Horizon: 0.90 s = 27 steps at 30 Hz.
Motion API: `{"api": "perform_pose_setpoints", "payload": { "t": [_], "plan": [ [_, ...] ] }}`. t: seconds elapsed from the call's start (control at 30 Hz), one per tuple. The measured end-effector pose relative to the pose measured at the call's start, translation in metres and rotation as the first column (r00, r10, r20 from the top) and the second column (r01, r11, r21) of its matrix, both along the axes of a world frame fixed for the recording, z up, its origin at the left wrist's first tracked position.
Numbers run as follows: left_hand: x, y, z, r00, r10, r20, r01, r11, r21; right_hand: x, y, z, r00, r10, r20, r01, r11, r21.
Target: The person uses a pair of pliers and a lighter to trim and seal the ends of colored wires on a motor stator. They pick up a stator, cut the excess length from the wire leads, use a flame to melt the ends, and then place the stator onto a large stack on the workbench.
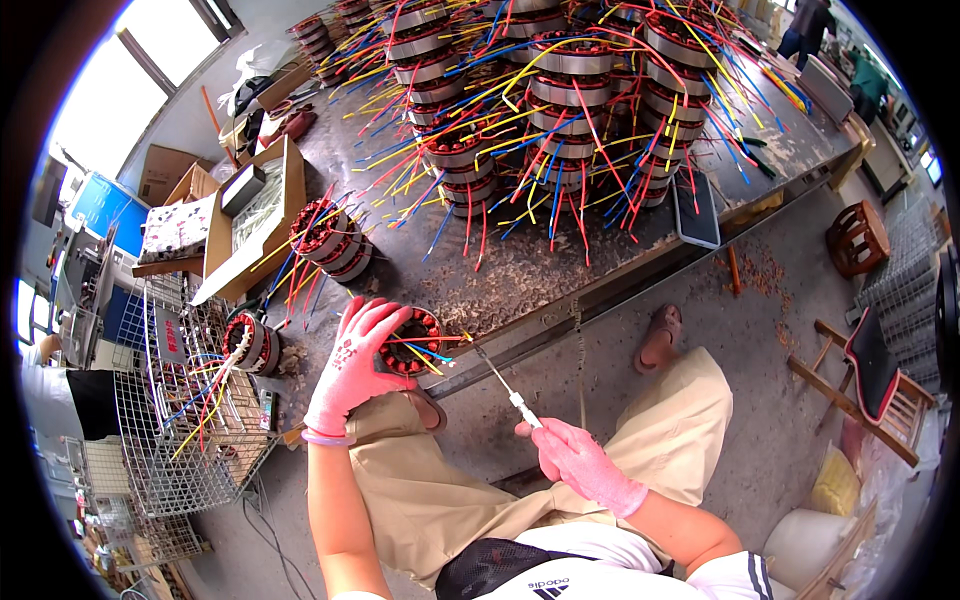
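Note:
My left hand (350, 365), in a pink glove, grips a motor stator (428, 325) by its side at the near edge of the bench. Blue, red and yellow lead wires stick out of the stator's open middle toward the right. My right hand (585, 465), also gloved in pink, is closed around a thin tool with a white handle (522, 408) and a long slim metal shaft. The shaft points up and left, its tip close to the wire ends. Left of my left hand is another stator (255, 345) with its leads bundled in white.
Tall stacks of stators (570, 92) with splayed coloured wires fill the far bench. A short stack (340, 245) stands beside an open cardboard box (285, 190). A phone (697, 210) lies near the bench edge. A wire-mesh cart (145, 420), stool (858, 238) and chair (880, 375) stand around.

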State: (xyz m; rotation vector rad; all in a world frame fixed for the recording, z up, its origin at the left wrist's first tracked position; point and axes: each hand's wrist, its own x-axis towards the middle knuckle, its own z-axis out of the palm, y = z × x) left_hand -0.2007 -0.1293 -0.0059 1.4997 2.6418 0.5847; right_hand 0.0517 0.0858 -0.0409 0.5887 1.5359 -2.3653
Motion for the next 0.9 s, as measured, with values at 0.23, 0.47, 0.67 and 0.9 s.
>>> {"api": "perform_pose_setpoints", "payload": {
  "t": [0.23, 0.47, 0.67, 0.9],
  "plan": [
    [0.002, 0.001, 0.001, 1.0, 0.018, 0.013, -0.018, 1.0, 0.018, -0.002, 0.001, 0.001, 1.0, 0.007, 0.012, -0.006, 0.999, -0.047],
    [0.002, 0.003, 0.003, 1.0, 0.012, 0.015, -0.012, 1.0, 0.008, -0.001, 0.003, 0.003, 1.0, 0.011, 0.023, -0.011, 0.999, -0.032],
    [0.004, 0.003, 0.003, 1.0, 0.023, 0.013, -0.023, 1.0, 0.007, -0.002, 0.0, -0.002, 1.0, 0.006, 0.009, -0.005, 0.998, -0.056],
    [0.004, 0.003, 0.003, 0.999, 0.033, 0.018, -0.033, 0.999, -0.01, -0.002, 0.0, 0.0, 1.0, -0.002, 0.026, 0.003, 0.999, -0.045]
  ]
}}
